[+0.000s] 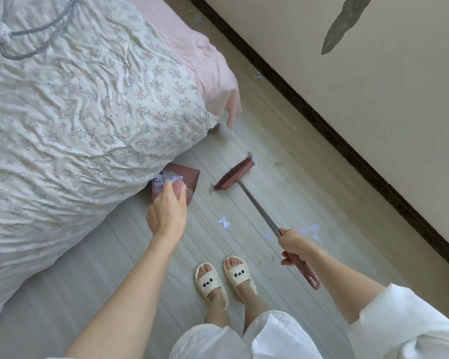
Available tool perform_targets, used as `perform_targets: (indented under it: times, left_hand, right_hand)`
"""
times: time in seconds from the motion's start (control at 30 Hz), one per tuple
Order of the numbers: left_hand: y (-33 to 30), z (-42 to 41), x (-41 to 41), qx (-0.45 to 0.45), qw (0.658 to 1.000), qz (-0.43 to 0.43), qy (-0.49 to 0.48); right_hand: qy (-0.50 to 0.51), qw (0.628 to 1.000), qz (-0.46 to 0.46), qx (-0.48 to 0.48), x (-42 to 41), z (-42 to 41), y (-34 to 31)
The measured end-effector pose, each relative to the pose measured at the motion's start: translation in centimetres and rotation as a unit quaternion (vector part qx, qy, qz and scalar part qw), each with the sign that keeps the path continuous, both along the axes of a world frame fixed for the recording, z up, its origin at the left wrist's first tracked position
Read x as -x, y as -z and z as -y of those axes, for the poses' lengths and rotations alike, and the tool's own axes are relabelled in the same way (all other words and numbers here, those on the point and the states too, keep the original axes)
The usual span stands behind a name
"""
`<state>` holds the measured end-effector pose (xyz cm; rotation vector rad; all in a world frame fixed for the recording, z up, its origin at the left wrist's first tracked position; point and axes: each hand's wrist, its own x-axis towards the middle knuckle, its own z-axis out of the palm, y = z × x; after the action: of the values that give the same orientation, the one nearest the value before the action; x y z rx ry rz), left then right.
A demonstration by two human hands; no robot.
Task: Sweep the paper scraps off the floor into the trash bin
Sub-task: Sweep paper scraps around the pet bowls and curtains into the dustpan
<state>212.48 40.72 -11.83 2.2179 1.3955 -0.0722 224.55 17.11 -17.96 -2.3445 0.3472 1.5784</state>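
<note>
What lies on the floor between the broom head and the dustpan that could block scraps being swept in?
Nothing visible: bare floor separates the broom head from the dustpan. The loose paper scraps lie nearer the slippers, not in that gap.

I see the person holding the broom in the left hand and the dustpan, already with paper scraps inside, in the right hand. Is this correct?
Not quite: the hands are swapped. In the head view the right hand grips the broom by its handle, and the left hand holds the dustpan. The rest is right: paper scraps already lie in the dustpan.
</note>
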Motion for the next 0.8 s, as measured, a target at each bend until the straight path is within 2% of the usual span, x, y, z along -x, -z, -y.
perform_targets:
  times: [0.1,0.17,0.43,0.6,0.8]
  left_hand:
    - [-0.6,0.2,-0.1,-0.017,1.0,-0.003,-0.013]
    - [-1.1,0.4,-0.3,-0.012,1.0,-0.008,-0.014]
    - [-1.1,0.6,-2.4,-0.023,1.0,-0.002,0.014]
    - [-0.9,-0.8,-5.5,-0.038,0.999,-0.006,0.012]
    - [0.5,-2.4,-10.8,-0.051,0.998,-0.023,0.001]
  right_hand:
    - [0.086,0.994,-0.026,-0.06,0.2,1.1,-1.8]
    - [0.122,0.988,0.001,-0.09,-0.1,0.9,-3.3]
    - [0.13,0.979,0.057,-0.143,-3.0,-1.6,-3.6]
    - [0.146,0.969,0.07,-0.184,-9.4,-6.5,-1.8]
    - [0.151,0.968,0.06,-0.191,-17.8,-11.8,1.4]
